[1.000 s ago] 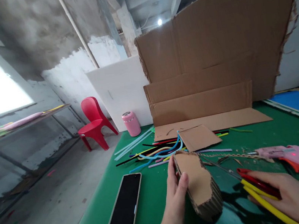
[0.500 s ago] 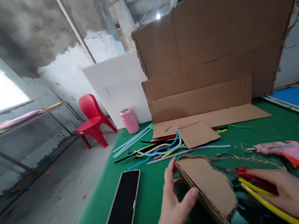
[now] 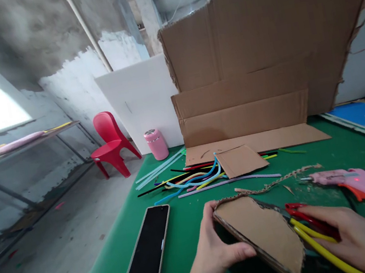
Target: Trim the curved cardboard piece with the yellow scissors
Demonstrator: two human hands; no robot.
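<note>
My left hand [image 3: 219,247] grips a rough-edged piece of cardboard [image 3: 265,232] by its left side, thumb along the near edge. Its outline is curved, and the rim looks several layers thick. In my right hand [image 3: 353,231] are scissors [image 3: 312,222] with red and yellow handles. Their blades lie against the far right edge of the cardboard and are partly hidden by it. A thin, frayed cardboard strip [image 3: 278,181] lies on the green tabletop just beyond. Right of it rests a pink glue gun [image 3: 364,184] with an orange trigger.
Left of my hands lies a phone [image 3: 147,255]. Behind are pipe cleaners [image 3: 197,178], a small cardboard square [image 3: 242,160], clear glue sticks [image 3: 160,167] and a pink canister [image 3: 156,144]. A large cardboard sheet [image 3: 257,38] stands at the back. A red chair [image 3: 109,144] is on the floor.
The cardboard piece has shifted slightly right and turned in my left hand. The frayed strip now lies farther back, apart from the piece. The scissors stay at its right edge.
</note>
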